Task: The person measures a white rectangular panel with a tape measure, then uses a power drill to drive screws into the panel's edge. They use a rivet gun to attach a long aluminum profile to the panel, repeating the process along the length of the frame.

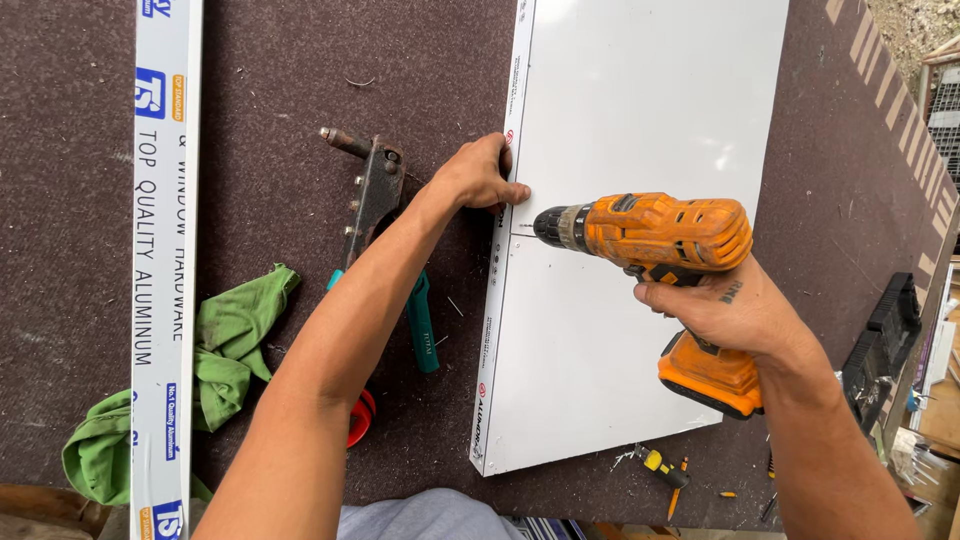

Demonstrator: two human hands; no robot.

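My right hand (725, 310) grips the handle of an orange cordless drill (660, 235) lying sideways over a white aluminium panel (620, 100). The drill's thin bit points left, its tip near the panel's left edge strip (492, 330). My left hand (480, 175) presses on that left edge just above the bit, fingers curled over the rim, thumb on the panel face. The panel lies flat on a dark brown worktable (270, 60).
A hand riveter (375, 195) with teal-handled pliers (422, 325) lies left of the panel, under my left forearm. A green rag (235, 340), a long white profile strip (160, 270), a red round object (360, 418), small screwdrivers (665, 468) and a black case (880, 345) are around.
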